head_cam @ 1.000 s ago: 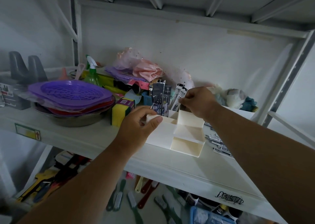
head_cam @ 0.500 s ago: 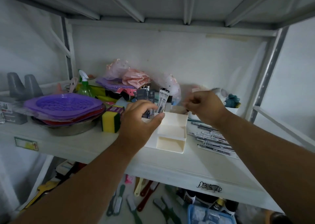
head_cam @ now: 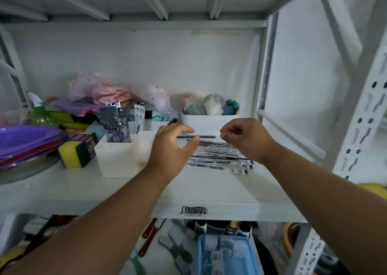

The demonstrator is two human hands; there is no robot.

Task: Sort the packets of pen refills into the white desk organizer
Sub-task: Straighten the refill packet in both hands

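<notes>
Now we hold our left hand (head_cam: 169, 149) open beside the white desk organizer (head_cam: 119, 157), empty. Our right hand (head_cam: 245, 140) hovers loosely curled, holding nothing, over the loose refill packets (head_cam: 219, 159) on the shelf (head_cam: 209, 191); other packets (head_cam: 117, 126) stand in the organizer left of our left hand.

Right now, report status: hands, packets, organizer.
Left hand open, right hand loosely curled, both empty. Loose packets flat on shelf beside organizer. Nothing blocking.
</notes>
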